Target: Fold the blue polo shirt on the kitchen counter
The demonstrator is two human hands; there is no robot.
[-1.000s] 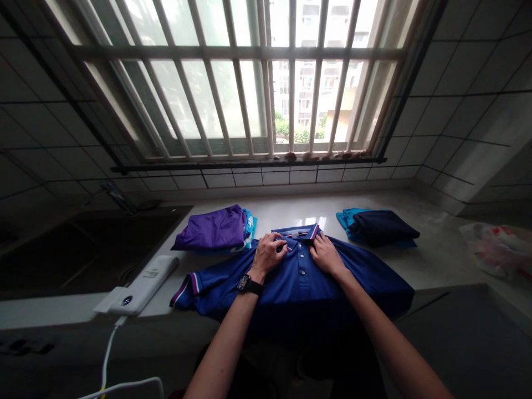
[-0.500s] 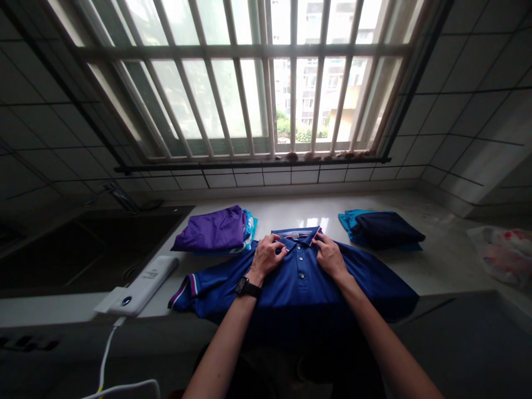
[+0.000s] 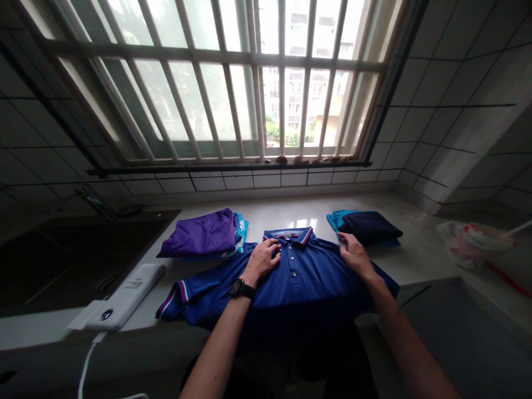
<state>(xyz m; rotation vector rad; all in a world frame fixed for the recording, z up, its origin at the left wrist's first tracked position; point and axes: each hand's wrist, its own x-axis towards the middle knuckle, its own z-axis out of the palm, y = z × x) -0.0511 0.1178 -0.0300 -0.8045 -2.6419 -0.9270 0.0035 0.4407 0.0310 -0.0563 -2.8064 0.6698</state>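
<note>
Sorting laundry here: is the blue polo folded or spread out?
Spread out: the blue polo shirt lies flat on the counter, sleeves out to both sides.

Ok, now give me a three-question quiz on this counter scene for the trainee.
1. True or false: the black watch is on the right wrist.
2. Which folded stack is nearest the right hand? A: the purple one. B: the navy one.
3. Fill in: the left hand rests on the blue polo shirt just below its ____.

Key: 1 false; 2 B; 3 collar.
</note>
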